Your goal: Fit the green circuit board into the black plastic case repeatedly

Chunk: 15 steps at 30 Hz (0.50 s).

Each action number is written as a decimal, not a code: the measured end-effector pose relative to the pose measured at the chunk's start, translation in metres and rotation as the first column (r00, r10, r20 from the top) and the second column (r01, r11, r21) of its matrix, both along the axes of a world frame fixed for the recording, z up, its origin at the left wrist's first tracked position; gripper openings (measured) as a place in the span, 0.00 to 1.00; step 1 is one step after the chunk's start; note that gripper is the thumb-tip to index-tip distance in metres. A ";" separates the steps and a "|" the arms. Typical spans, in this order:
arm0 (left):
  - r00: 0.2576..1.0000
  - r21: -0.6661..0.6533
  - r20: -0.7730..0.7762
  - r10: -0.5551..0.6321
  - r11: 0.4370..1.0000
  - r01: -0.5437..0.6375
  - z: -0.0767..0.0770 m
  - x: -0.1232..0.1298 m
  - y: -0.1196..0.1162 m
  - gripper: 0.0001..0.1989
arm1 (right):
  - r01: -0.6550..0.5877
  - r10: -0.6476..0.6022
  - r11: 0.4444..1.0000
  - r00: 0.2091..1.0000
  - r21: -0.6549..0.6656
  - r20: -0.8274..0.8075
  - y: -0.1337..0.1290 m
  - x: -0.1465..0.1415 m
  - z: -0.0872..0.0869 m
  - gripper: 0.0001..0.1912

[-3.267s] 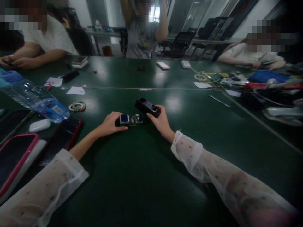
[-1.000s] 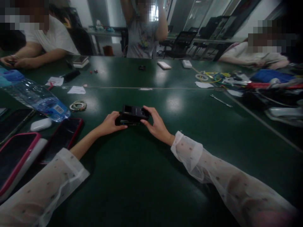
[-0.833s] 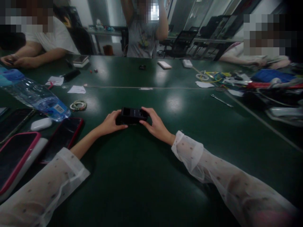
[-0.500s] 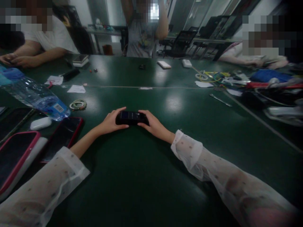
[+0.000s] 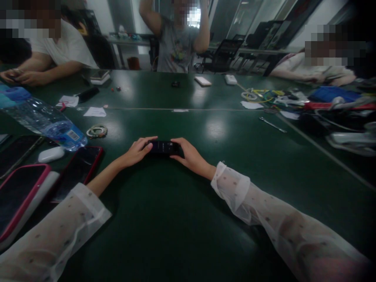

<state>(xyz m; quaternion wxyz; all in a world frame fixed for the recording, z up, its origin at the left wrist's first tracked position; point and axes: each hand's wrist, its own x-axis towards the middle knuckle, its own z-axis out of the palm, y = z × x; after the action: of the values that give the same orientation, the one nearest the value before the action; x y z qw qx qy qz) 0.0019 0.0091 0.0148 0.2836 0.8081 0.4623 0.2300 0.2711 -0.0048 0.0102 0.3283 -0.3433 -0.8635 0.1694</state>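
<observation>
A black phone [image 5: 162, 148] lies sideways between my hands over the green table [image 5: 176, 219], its dark screen showing small light marks. My left hand [image 5: 137, 152] grips its left end, with the thumb over the screen's edge. Around the right end, my right hand [image 5: 189, 156] has its fingers along the far side and its thumb along the near side. To the left are a phone with a red edge [image 5: 76, 172], a white case [image 5: 51, 154] and a bead bracelet [image 5: 96, 131].
A water bottle [image 5: 55, 121] leans in at the left above a pink-framed phone [image 5: 22, 196]. A wrench [image 5: 272, 124] and tangled cables [image 5: 264, 94] lie to the right. Three people are across the table, near a white phone [image 5: 203, 81].
My left thumb has moved from the phone's near edge up onto its screen. The person across the table has shifted their raised arms slightly.
</observation>
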 end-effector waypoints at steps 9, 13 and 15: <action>1.000 -0.016 -0.002 0.017 1.000 -0.017 -0.003 0.001 0.003 0.25 | -0.048 0.044 0.996 0.998 0.078 0.049 -0.003 -0.001 0.001 0.28; 1.000 -0.035 0.006 0.027 0.999 -0.027 -0.004 0.001 0.005 0.25 | -0.048 0.044 0.996 0.998 0.081 0.047 -0.002 -0.002 0.001 0.28; 0.999 -0.050 0.029 0.020 0.999 -0.018 -0.004 0.001 0.006 0.26 | -0.047 0.045 0.996 0.998 0.071 0.040 -0.002 -0.002 0.002 0.27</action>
<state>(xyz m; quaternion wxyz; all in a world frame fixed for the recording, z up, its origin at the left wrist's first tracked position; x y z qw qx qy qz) 0.0029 0.0152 0.0110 0.3080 0.7929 0.4714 0.2329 0.2694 -0.0071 0.0120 0.3196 -0.3145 -0.8829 0.1392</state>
